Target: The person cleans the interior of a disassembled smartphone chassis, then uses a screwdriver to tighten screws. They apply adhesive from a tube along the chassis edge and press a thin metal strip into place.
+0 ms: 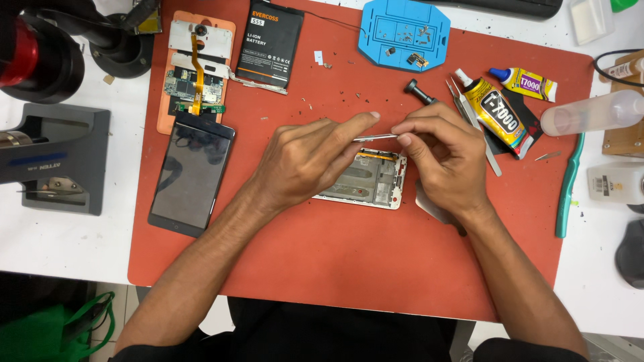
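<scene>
Both hands meet over a white phone frame (371, 179) lying flat near the middle of the red mat (349, 268). The left hand (305, 161) rests across the frame's left part, fingers curled, its forefinger stretched out to touch a thin metal strip (376, 137) that runs level between the two hands. The right hand (443, 151) pinches the strip's other end between thumb and forefinger, the remaining fingers folded under. To do this well, I judge the grip should stay light and close to the tips, the heel of each hand braced on the mat so the strip neither bends nor springs loose, and the frame kept flat under the left palm. Whether the strip is a tool, a pair of tweezers or a part from the frame is hard to tell, since both ends vanish under fingers. Most of the frame's left side is covered by the left hand, and a pale flat piece under the right wrist is only partly seen. A dark screen (192, 173) lies well to the left, below an opened phone body (196, 67) with a battery (270, 43) beside it; glue tubes (496, 110) sit to the right, and a blue tray (402, 33) of small parts lies beyond, its contents too small to name
</scene>
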